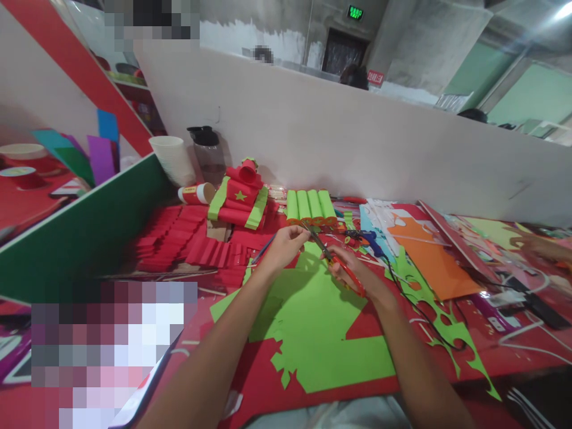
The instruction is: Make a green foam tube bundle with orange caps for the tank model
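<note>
My right hand [346, 269] is closed round the orange-red handles of a pair of scissors [320, 243], whose dark blades point up and left. At the blade tips my left hand [292, 240] is closed in a pinch; whatever lies between its fingers is too small to make out. Beneath both hands are bright green paper sheets [313, 310], overlapping, one with a jagged cut edge at the lower left. Just beyond the hands stands a row of several green paper rolls [310, 205] with orange ends.
Folded red paper strips [192, 238] and a red-green paper model [241, 196] sit left of the rolls. A blue glue gun [370, 239] with a cord, orange paper [440, 265] and green offcuts [447, 322] lie right. White cups [172, 158] stand by the green divider [80, 232].
</note>
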Available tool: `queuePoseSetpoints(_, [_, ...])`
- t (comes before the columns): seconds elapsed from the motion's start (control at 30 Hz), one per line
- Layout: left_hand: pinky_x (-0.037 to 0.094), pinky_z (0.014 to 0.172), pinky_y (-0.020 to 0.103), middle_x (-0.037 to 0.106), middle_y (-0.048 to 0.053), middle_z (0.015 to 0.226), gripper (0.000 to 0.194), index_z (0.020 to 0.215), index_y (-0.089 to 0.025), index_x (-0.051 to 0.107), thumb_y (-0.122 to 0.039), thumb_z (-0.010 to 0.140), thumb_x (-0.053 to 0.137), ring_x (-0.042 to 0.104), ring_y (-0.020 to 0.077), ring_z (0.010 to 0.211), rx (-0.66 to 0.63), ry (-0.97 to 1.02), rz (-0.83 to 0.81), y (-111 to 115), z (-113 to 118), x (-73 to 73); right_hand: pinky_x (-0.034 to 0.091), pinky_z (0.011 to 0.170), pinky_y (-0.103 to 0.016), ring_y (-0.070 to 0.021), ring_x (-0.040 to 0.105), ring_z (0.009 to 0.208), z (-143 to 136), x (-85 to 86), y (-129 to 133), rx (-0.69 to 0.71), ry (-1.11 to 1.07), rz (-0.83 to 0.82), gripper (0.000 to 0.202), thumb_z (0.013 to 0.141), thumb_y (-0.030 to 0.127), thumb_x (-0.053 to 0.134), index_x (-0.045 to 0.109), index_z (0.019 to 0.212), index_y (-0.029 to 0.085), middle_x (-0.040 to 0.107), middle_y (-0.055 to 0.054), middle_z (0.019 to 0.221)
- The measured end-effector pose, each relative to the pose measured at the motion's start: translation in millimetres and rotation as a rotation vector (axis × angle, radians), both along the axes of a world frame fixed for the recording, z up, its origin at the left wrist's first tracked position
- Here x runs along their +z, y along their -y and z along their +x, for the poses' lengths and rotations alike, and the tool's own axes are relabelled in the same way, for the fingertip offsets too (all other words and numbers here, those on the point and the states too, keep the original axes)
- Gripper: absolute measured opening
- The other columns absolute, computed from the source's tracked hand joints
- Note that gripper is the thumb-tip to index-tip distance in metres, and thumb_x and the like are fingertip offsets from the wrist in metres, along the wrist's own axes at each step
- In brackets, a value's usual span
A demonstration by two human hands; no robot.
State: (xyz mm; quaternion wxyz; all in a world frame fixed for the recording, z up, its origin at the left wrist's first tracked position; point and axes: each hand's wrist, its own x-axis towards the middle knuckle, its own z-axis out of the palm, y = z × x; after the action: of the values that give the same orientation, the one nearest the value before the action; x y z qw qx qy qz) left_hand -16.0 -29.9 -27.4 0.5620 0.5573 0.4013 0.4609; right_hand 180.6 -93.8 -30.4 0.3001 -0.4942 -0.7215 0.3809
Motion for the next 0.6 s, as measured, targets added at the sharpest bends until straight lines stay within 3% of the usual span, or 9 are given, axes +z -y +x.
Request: queuePoseSetpoints(0.6, [0.034, 0.052, 0.022, 0.053, -0.003, 0.057, 0.025, 0.074, -0.014, 0.062, -0.039, 0.078, 0.062, 0.044, 0.0089, 0.051, -0.003, -0.009, 0.007, 2.2, -0.9, 2.9, 0.027, 0.044, -0.021, -0.007, 0.032, 0.048, -4.6, 6.4, -0.2, -0.007, -0.094, -0.109, 0.034, 0.088, 0.052, 0.056, 0.055, 0.099, 0.02, 0.043, 0.006, 0.067])
